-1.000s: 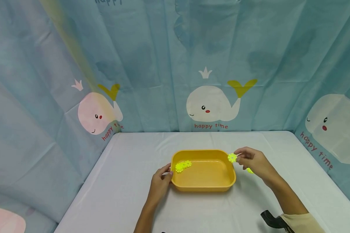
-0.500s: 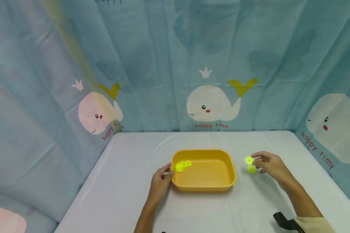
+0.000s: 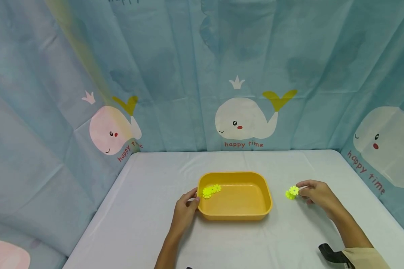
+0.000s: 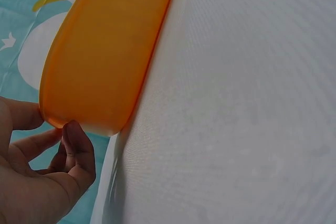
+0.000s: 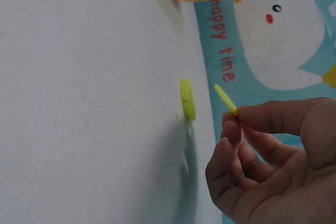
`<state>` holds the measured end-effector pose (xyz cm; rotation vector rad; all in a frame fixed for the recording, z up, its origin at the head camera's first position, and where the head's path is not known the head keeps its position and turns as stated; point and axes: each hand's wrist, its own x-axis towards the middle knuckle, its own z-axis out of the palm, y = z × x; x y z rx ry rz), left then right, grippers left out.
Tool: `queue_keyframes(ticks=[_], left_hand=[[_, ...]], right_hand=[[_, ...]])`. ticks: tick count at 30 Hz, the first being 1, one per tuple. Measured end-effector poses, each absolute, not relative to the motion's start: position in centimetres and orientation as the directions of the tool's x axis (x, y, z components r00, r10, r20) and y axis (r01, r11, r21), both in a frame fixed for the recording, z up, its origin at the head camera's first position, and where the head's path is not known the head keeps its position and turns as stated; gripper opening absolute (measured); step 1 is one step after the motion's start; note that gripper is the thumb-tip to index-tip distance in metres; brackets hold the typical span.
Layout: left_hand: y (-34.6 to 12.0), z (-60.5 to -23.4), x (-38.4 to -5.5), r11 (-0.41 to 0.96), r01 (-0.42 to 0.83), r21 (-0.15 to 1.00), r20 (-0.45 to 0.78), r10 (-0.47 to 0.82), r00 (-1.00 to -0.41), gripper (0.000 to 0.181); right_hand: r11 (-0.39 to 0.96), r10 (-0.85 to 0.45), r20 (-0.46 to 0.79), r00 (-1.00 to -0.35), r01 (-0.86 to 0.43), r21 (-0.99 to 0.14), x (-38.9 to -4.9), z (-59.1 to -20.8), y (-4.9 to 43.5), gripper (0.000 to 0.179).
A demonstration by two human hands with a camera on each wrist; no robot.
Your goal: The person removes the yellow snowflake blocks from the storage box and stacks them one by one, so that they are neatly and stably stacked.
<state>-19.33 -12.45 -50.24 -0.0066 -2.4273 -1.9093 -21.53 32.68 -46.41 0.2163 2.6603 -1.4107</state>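
My left hand (image 3: 184, 211) grips the left end of a yellow plastic tray (image 3: 244, 200), its thumb on the near side of the rim. In the left wrist view, fingers (image 4: 79, 150) pinch the end wall of the tray (image 4: 110, 56). Several neon-yellow flower-shaped discs (image 3: 211, 191) lie together at the tray's left end. Right of the tray, my right hand (image 3: 318, 194) pinches one flower-shaped disc (image 5: 226, 98) between thumb and fingertips, above the table. Another such disc (image 5: 187, 100) lies flat on the cloth, apart from the held one and partly covered by it in the head view.
A white cloth covers the table (image 3: 148, 209). A blue curtain (image 3: 175, 74) with printed whales hangs behind and at the sides. Near the right sleeve (image 3: 365, 257) a black curved object (image 3: 331, 254) sticks out over the table.
My right hand has moved from the tray's right rim rightward and down with the disc, to just above the disc on the table. My left hand and the tray have stayed put.
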Motion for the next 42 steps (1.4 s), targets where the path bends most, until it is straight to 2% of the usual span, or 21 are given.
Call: queue_keyframes(ticks=[20,42], left_hand=[[-12.4,-50.1,-19.4,0.251,0.041,0.967,0.050,-0.029,-0.998,0.043],[-12.4,-50.3,-19.3,0.233,0.030,0.972,0.039,-0.036,-0.999,0.044]], right_hand=[[0.568,0.066,-0.233,-0.970,0.228,-0.791,-22.7,-48.0,32.8,0.040],[0.585,0.082,-0.222,-0.972,0.228,-0.779,-22.6,-48.3,32.8,0.038]])
